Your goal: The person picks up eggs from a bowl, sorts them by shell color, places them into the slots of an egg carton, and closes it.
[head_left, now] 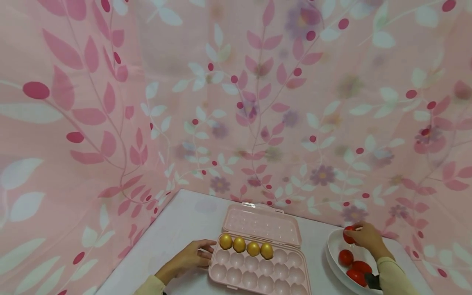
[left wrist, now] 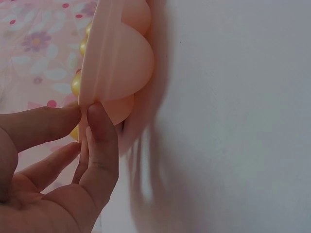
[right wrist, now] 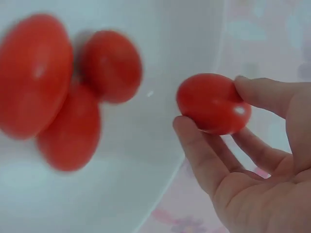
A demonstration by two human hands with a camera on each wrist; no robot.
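My right hand (head_left: 367, 237) holds a red egg (right wrist: 214, 103) between thumb and fingertips, above the far rim of a white bowl (head_left: 333, 268). More red eggs (right wrist: 111, 66) lie in that bowl. At the near left of the table, my left hand (head_left: 191, 259) pinches the left edge of a pink egg tray (head_left: 250, 279), with thumb and fingers on either side of its rim in the left wrist view. Several gold eggs (head_left: 253, 248) fill the left part of the tray's back row. The tray's other visible cups hold nothing.
The tray's pink lid (head_left: 262, 225) lies folded back behind it. Tray and bowl stand on a white table (head_left: 184, 217), the bowl to the right. Pink floral curtains (head_left: 236, 123) hang behind the table and along its left side.
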